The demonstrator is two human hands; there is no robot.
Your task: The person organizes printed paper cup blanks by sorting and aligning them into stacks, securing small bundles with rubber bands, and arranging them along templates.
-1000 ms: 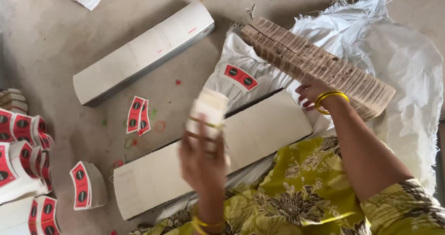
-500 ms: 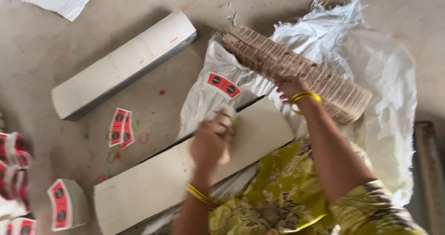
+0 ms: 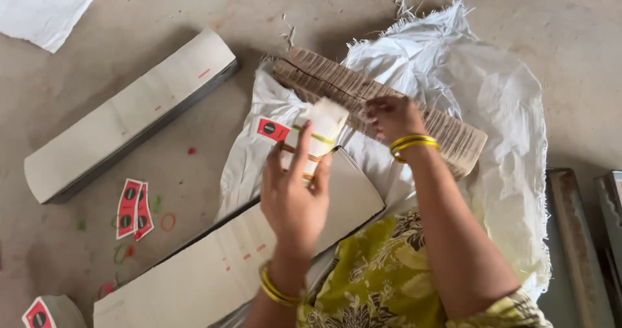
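Note:
My left hand (image 3: 295, 195) holds a small bundle of cream cards (image 3: 319, 132) bound with a yellow rubber band, raised over the near long cream stack (image 3: 214, 270). My right hand (image 3: 392, 116) rests its fingers on a long row of brown card blanks (image 3: 337, 85) that lies across a white woven sack (image 3: 466, 95). Both wrists wear yellow bangles. A red-and-black printed label (image 3: 273, 128) lies on the sack just left of the bundle.
A second long cream stack (image 3: 129, 114) lies on the concrete floor at upper left. Loose red labels (image 3: 133, 208) and coloured rubber bands (image 3: 168, 222) are scattered at left. Another white sack (image 3: 48, 4) sits top left. Metal bars (image 3: 576, 244) lie at right.
My left hand has carried the banded bundle up and to the right, from over the near stack toward the brown row. The right hand has stayed on the row while the view shifted.

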